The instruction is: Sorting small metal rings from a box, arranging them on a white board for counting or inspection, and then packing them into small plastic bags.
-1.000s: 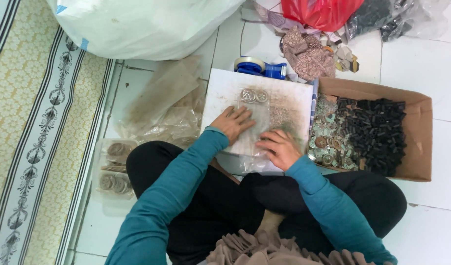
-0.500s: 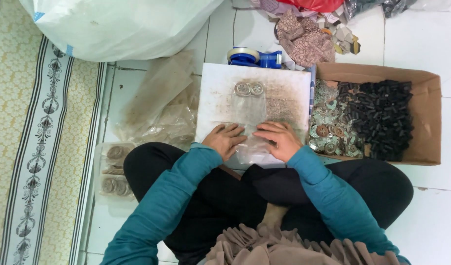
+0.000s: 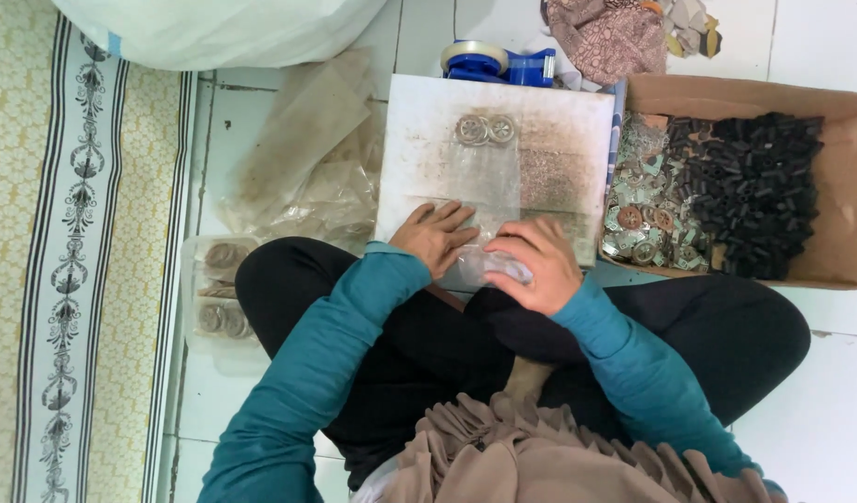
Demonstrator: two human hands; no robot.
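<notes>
Clear plastic bag holds two round pieces; our left hand presses it flat, right hand pinches its end on the board

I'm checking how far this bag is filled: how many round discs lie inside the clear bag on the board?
2: both discs sit side by side, touching, at the far end of the clear bag on the board. More may be hidden under the hands.

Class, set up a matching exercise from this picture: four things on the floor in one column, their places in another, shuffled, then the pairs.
1 tape dispenser
2 cardboard box
3 patterned mat
4 clear bag

A far left of the floor
B under both hands, on the white board
C beyond the board's far edge
D right of the board, holding black pieces

Pairs: 1-C, 2-D, 3-A, 4-B
</notes>
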